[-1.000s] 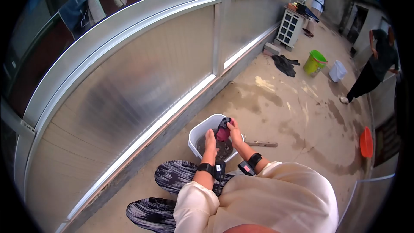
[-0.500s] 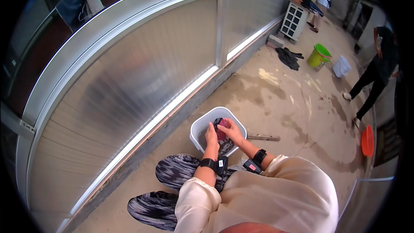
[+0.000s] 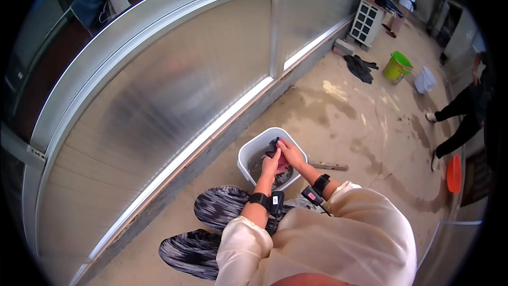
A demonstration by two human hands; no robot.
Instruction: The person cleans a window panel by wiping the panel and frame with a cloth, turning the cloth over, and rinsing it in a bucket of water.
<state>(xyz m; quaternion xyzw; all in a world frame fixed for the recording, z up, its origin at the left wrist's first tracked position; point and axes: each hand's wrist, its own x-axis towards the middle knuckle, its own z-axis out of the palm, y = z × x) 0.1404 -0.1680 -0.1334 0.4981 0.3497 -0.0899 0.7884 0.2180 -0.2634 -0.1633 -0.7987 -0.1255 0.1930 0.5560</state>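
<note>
over the white basin (image 3: 244,151), the dark-and-pink cloth (image 3: 283,163) lies between the left hand (image 3: 270,164) and the right hand (image 3: 290,153), equally near and gripped by both, its dark end pointing to the far rim.

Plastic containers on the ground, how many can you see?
4: white tub nearest, green bucket and white bin farther off, orange basin at right. Others may be hidden.

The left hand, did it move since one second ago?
Yes: against the white tub, the left hand has moved away from its left rim, closer to the right hand.
</note>
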